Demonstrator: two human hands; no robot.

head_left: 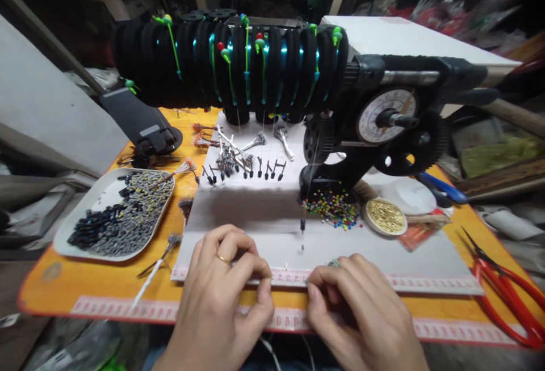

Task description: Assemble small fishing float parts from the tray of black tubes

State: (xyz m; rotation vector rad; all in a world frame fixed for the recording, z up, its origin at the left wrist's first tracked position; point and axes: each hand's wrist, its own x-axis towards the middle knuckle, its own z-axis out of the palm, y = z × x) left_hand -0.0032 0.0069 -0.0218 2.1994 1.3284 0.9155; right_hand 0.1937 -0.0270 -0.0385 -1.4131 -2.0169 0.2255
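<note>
Both my hands are curled at the near edge of the white board (264,212). Left hand (221,297) and right hand (361,314) each have a pinched grip, can't tell on what. Pile of colored beads (334,207) sits just beyond the right one.

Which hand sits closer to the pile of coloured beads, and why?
Right. The right hand lies below the coloured beads; the left hand sits further over, toward the tray.

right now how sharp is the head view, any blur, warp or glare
Head view: centre sharp, the winder, bead pile and both hands, left hand and right hand, read clearly; edges smear, the scissors blurred; wide-lens warp bends the table edge; background dark; no strong glare.
</note>
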